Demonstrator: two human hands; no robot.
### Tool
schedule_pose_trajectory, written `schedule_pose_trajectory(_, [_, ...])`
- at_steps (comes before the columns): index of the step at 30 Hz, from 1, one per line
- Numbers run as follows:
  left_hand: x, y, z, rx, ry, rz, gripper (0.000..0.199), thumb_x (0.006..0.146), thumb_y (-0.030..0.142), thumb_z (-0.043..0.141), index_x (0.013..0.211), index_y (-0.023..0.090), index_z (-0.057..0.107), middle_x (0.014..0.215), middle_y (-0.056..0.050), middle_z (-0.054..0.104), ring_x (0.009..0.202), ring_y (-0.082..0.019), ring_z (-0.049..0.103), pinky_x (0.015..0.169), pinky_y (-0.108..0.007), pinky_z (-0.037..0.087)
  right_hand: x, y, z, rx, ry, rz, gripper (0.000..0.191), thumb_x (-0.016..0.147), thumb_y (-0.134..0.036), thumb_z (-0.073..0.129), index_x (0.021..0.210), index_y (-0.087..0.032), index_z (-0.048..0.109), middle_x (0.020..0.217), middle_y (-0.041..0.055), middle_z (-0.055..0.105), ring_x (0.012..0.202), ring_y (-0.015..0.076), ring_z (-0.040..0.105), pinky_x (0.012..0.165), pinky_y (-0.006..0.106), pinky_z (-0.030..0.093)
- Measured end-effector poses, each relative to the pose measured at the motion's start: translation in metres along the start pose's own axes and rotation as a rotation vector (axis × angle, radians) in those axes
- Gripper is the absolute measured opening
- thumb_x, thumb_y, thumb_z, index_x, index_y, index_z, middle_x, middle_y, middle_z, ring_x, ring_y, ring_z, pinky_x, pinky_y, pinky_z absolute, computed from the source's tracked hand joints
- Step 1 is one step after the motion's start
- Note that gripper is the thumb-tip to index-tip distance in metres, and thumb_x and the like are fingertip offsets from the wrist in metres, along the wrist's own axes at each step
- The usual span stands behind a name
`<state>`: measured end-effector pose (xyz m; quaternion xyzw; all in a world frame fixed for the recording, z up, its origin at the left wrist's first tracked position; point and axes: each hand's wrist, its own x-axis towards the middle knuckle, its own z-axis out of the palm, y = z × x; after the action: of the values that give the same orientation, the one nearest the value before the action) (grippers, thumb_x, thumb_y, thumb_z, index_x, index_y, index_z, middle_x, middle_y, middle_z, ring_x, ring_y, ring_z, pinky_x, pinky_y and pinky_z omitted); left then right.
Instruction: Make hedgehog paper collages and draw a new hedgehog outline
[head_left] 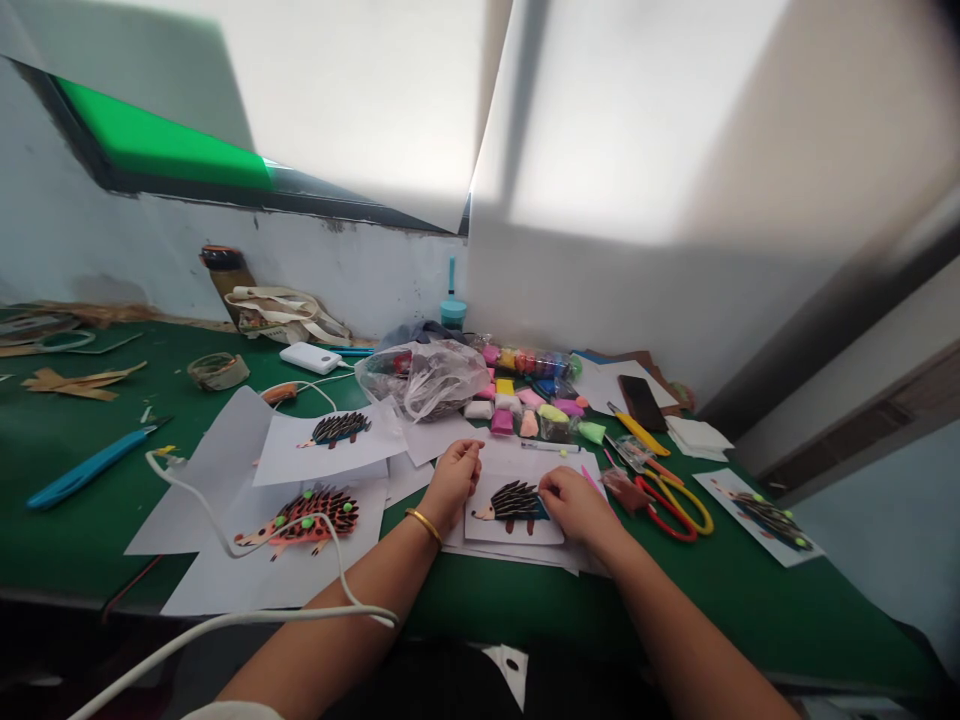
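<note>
A white card with a hedgehog picture [513, 503] lies on white sheets in front of me, its dark spines raised over a blue body with brown feet. My left hand [456, 482], with a gold bangle at the wrist, hovers at the card's upper left. Its fingers are curled together, and whatever they may hold is hidden. My right hand [571, 500] rests at the card's right side, thumb and fingers pinched by the hedgehog's rear; I cannot make out anything between them. Just beyond the card lies a white pen [551, 447].
Packets of coloured clay [504, 422] and a plastic bag [424, 378] stand behind the card. To the right are scissors [679, 505], a yellow cutter [639, 430], a phone [642, 402] and another hedgehog card [761, 515]. A white cable [225, 620] crosses the left-hand papers; a blue cutter [90, 468] lies further left.
</note>
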<state>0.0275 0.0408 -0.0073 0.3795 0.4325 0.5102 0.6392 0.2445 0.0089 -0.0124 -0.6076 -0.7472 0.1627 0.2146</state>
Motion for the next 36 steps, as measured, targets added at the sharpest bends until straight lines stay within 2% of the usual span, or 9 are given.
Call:
schedule_pose_trajectory(10, [0.000,0.000,0.001,0.012,0.005,-0.007,0.042,0.077,0.052,0.066,0.100,0.018,0.057,0.058,0.007,0.045,0.042,-0.004,0.032,0.038,-0.016,0.015,0.005,0.008,0.001,0.017,-0.008,-0.011,0.013,0.078,-0.018,0.056,0.075,-0.021,0.069,0.085,0.0043,0.065,0.084,0.0193,0.058,0.075,0.028,0.041])
schedule_pose_trajectory(13, [-0.001,0.000,0.000,0.004,-0.012,0.006,0.042,0.077,0.054,0.065,0.099,0.018,0.057,0.059,0.007,0.045,0.042,-0.004,0.031,0.039,-0.016,0.015,0.003,0.010,-0.002,0.084,-0.025,-0.023,0.012,0.079,-0.024,0.057,0.078,-0.022,0.069,0.086,0.0043,0.065,0.084,0.0200,0.059,0.076,0.029,0.043])
schedule_pose_trajectory(16, [-0.004,0.002,0.000,-0.024,-0.055,0.053,0.044,0.080,0.057,0.060,0.100,0.018,0.057,0.060,0.006,0.045,0.042,-0.004,0.029,0.039,-0.017,0.016,0.001,0.006,-0.008,0.150,0.023,-0.026,0.015,0.081,-0.031,0.056,0.082,-0.021,0.067,0.087,0.0046,0.065,0.084,0.0209,0.058,0.072,0.031,0.045])
schedule_pose_trajectory(20, [-0.012,0.006,0.003,-0.030,-0.180,0.109,0.041,0.086,0.054,0.052,0.105,0.018,0.056,0.059,0.007,0.044,0.042,-0.005,0.027,0.040,-0.018,0.017,-0.003,-0.017,-0.015,0.224,0.132,-0.100,0.017,0.085,-0.030,0.051,0.083,-0.021,0.066,0.086,0.0044,0.063,0.083,0.0204,0.057,0.073,0.032,0.045])
schedule_pose_trajectory(24, [-0.020,0.008,0.007,0.096,-0.334,0.130,0.042,0.089,0.050,0.049,0.116,0.018,0.056,0.056,0.006,0.044,0.043,-0.008,0.032,0.041,-0.019,0.024,-0.005,-0.053,-0.011,0.358,0.141,-0.142,0.018,0.084,-0.029,0.054,0.095,-0.022,0.067,0.087,0.0032,0.062,0.081,0.0193,0.058,0.073,0.033,0.047])
schedule_pose_trajectory(26, [-0.024,0.007,0.008,0.175,-0.362,0.166,0.044,0.088,0.050,0.051,0.117,0.017,0.058,0.063,0.002,0.053,0.049,-0.009,0.040,0.046,-0.021,0.031,-0.004,-0.067,-0.007,0.422,0.108,-0.152,0.020,0.082,-0.029,0.057,0.099,-0.024,0.067,0.083,0.0015,0.061,0.077,0.0182,0.059,0.069,0.031,0.048])
schedule_pose_trajectory(29, [-0.027,0.006,0.007,0.253,-0.368,0.222,0.046,0.087,0.050,0.053,0.117,0.016,0.062,0.082,-0.006,0.063,0.062,-0.013,0.050,0.054,-0.024,0.038,-0.004,-0.079,0.000,0.478,0.084,-0.133,0.013,0.081,-0.031,0.058,0.085,-0.023,0.068,0.079,0.0011,0.061,0.071,0.0167,0.059,0.062,0.028,0.049])
schedule_pose_trajectory(32, [-0.027,0.004,0.006,0.272,-0.407,0.199,0.050,0.088,0.052,0.051,0.121,0.015,0.060,0.071,-0.002,0.059,0.055,-0.012,0.046,0.051,-0.023,0.035,-0.005,-0.079,0.001,0.511,0.078,-0.114,0.018,0.083,-0.034,0.056,0.075,-0.021,0.065,0.079,0.0020,0.062,0.071,0.0169,0.061,0.059,0.027,0.048])
schedule_pose_trajectory(36, [-0.021,0.001,0.007,0.251,-0.397,0.181,0.052,0.088,0.055,0.050,0.119,0.014,0.056,0.051,0.007,0.041,0.043,-0.008,0.033,0.045,-0.021,0.027,-0.004,-0.062,-0.006,0.549,0.158,-0.065,0.017,0.082,-0.036,0.056,0.080,-0.021,0.064,0.079,0.0021,0.064,0.074,0.0178,0.060,0.064,0.029,0.048])
